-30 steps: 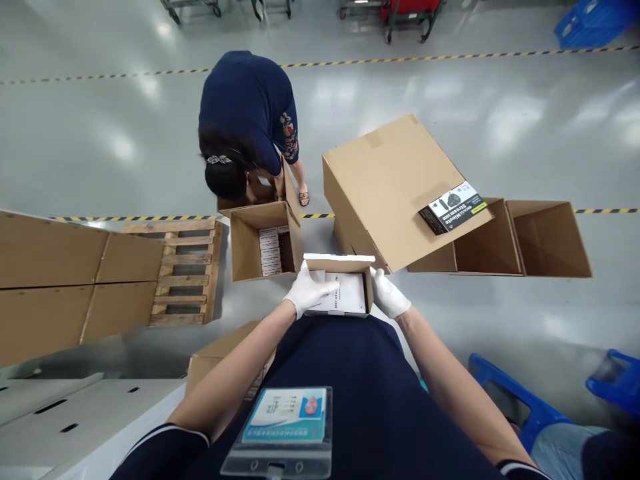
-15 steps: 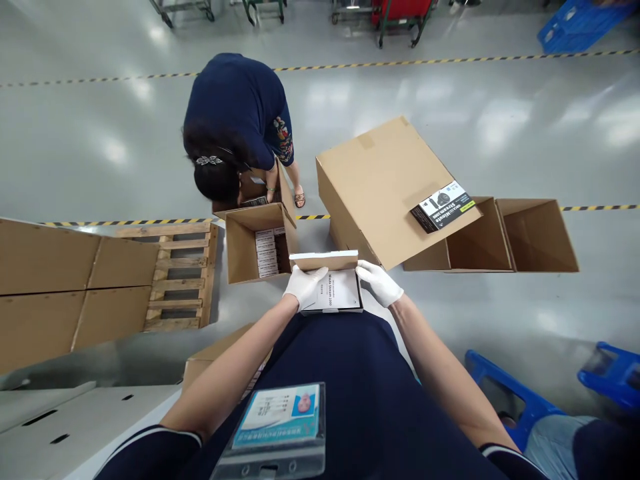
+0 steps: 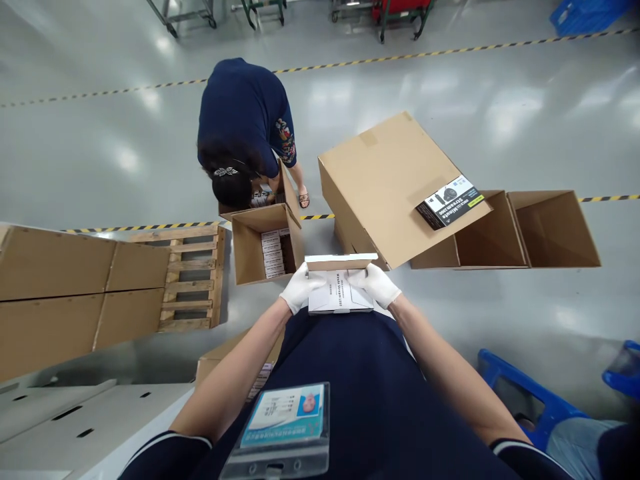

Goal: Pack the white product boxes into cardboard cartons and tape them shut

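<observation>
An opened product box [image 3: 341, 262] is held in front of my waist, its lid raised on the far side. Inside lies a white printed booklet or sheet [image 3: 332, 292] reading "Minute Stream 1000". My left hand [image 3: 299, 288], in a white glove, grips the box's left side with the thumb over the printed sheet. At the right side my gloved right hand [image 3: 379, 285] closes on the box, its thumb reaching in over the sheet. Beyond it, a closed black-and-white product box [image 3: 450, 202] rests on a large carton [image 3: 380, 180].
An open carton [image 3: 250, 250] with several small boxes stands ahead left, where a co-worker [image 3: 245, 120] bends over another carton. Open cartons [image 3: 545, 230] stand at right. A wooden pallet [image 3: 193, 287] and stacked cartons [image 3: 55, 267] are at left, a blue stool [image 3: 535, 387] at lower right.
My right hand has moved in from the box's right edge, its thumb now over the printed sheet. The lid stays raised. The view has shifted slightly, and the co-worker's arms have moved within the carton.
</observation>
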{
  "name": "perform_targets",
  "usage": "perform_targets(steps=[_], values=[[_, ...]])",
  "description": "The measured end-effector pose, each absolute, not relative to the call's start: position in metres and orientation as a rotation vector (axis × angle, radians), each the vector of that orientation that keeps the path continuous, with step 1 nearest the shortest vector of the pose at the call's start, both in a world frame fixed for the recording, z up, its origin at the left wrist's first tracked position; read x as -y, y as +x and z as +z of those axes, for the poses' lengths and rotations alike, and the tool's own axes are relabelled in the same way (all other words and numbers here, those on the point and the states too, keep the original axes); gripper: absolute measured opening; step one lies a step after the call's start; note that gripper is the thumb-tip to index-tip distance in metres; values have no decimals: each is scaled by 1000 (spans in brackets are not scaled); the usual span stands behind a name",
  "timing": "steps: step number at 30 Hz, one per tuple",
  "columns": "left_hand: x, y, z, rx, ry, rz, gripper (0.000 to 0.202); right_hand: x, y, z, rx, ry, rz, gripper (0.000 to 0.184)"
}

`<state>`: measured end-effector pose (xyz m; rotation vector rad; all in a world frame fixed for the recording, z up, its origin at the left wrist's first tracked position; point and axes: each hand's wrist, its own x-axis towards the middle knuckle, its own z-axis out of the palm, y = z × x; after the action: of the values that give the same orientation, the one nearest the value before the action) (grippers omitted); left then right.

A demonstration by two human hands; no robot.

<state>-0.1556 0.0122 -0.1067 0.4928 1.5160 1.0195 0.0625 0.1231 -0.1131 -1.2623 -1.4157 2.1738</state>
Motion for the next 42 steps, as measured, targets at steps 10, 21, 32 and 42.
perform_targets(steps=[10, 21, 32, 42], values=[[2, -190, -112, -1397, 960, 903, 36, -117, 87, -131, 1740, -836, 1950, 41], [20, -187, -88, -1417, 847, 774, 76, -127, 111, -129, 1659, -642, 2481, 73], [21, -173, -103, -1553, 863, 799, 38, -107, 86, -120, 1765, -1044, 2291, 46], [25, -184, -95, -1325, 1004, 683, 39, -106, 89, -114, 1854, -992, 2201, 35]])
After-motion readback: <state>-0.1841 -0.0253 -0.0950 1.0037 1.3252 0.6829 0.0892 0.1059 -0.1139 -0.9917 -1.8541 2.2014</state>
